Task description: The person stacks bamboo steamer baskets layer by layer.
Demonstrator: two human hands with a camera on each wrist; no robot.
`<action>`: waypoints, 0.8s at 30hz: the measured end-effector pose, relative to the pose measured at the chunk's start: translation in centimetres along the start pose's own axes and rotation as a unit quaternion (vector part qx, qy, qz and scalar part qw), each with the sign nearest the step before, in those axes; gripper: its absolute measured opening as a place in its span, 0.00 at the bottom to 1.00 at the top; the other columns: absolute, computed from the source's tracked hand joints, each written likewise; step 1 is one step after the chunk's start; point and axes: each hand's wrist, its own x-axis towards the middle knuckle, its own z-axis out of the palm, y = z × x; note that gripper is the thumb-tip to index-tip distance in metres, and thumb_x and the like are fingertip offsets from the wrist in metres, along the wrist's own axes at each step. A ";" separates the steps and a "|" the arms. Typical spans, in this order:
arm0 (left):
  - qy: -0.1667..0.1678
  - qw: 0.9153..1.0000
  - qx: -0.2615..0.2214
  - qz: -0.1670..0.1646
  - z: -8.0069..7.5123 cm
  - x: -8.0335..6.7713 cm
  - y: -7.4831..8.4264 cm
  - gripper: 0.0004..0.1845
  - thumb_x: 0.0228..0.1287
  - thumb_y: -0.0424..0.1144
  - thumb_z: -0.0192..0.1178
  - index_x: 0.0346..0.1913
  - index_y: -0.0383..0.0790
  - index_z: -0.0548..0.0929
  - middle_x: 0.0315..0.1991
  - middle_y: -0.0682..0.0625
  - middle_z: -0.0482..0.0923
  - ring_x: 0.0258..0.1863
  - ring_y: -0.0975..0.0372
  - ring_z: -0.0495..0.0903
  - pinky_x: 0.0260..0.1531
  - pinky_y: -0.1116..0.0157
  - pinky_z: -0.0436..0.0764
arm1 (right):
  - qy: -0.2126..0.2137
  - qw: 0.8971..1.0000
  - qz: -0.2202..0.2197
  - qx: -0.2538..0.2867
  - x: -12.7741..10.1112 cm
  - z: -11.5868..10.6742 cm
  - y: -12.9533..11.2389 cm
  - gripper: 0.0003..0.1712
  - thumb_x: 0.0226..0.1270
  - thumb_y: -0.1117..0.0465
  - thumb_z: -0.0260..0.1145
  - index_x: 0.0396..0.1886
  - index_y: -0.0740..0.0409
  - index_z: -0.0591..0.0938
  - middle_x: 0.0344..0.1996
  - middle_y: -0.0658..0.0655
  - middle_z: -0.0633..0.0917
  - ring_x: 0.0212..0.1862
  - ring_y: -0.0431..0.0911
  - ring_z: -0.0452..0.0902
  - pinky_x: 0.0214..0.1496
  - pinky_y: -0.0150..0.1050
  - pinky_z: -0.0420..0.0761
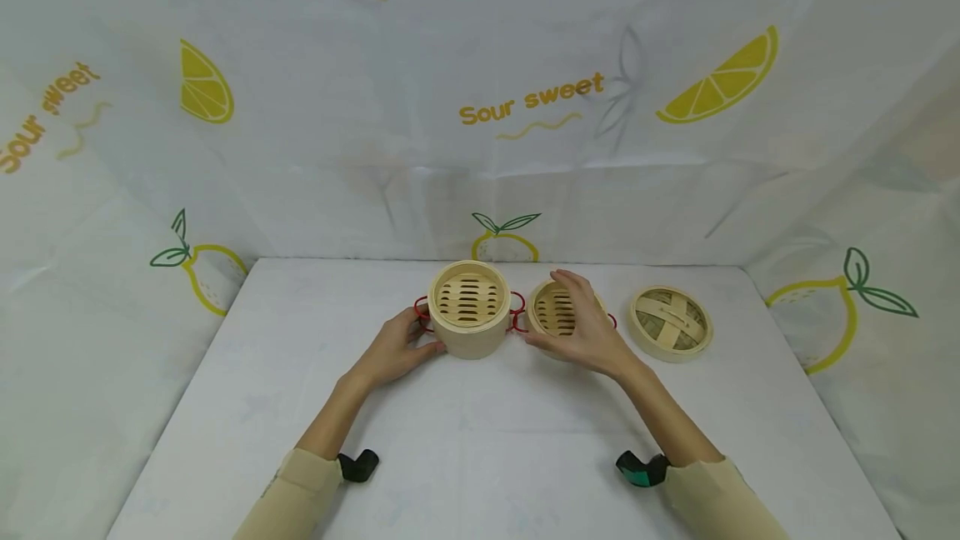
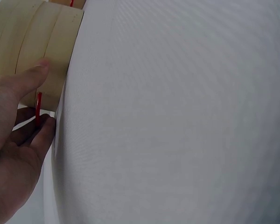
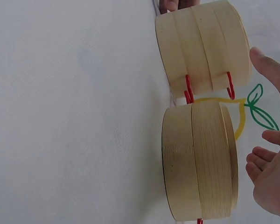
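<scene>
A tall stack of bamboo steamer baskets (image 1: 471, 342) with a slatted top and red side handles stands near the back of the table. My left hand (image 1: 393, 348) holds its left side: the thumb (image 2: 35, 77) presses the wall, while the fingers lie around a red handle (image 2: 38, 105). To the right is a lower bamboo steamer basket (image 3: 179, 163), its slatted inside partly hidden in the head view. Above it my right hand (image 1: 588, 336) is spread, with thumb and fingers apart; the right wrist view shows a gap between hand and basket.
A round woven bamboo lid (image 1: 670, 321) lies on the white table (image 1: 465, 440), right of the lower basket. Behind the table hangs a white cloth (image 1: 420, 190) printed with lemons. Black wrist devices (image 1: 358, 466) sit at both sleeves.
</scene>
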 end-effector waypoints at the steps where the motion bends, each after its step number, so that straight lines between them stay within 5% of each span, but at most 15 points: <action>1: 0.000 1.000 -0.001 0.000 0.0 0.0 0.0 0.39 0.68 0.39 0.77 0.77 0.34 0.72 0.68 0.39 0.80 0.73 0.48 0.80 0.74 0.54 0.84 | 0.001 1.000 0.003 -0.001 -0.1 -0.1 0.1 0.65 0.57 0.41 0.84 0.87 0.54 0.60 0.85 0.64 0.60 0.85 0.64 0.59 0.82 0.76 0.68; 10: 0.003 1.000 -0.001 0.003 0.0 0.0 -0.2 0.39 0.69 0.39 0.77 0.77 0.33 0.71 0.69 0.39 0.80 0.73 0.47 0.80 0.74 0.54 0.84 | 0.027 1.000 0.011 0.004 -0.3 -0.8 0.9 0.64 0.56 0.46 0.86 0.86 0.59 0.60 0.84 0.67 0.60 0.84 0.69 0.60 0.83 0.77 0.67; 24: 0.001 1.000 -0.002 -0.005 0.0 -0.1 0.1 0.39 0.69 0.39 0.77 0.77 0.34 0.71 0.67 0.40 0.80 0.72 0.48 0.80 0.75 0.54 0.83 | 0.012 0.998 0.058 -0.029 -0.9 -1.5 2.3 0.67 0.58 0.40 0.83 0.87 0.60 0.57 0.85 0.70 0.57 0.85 0.71 0.56 0.83 0.78 0.65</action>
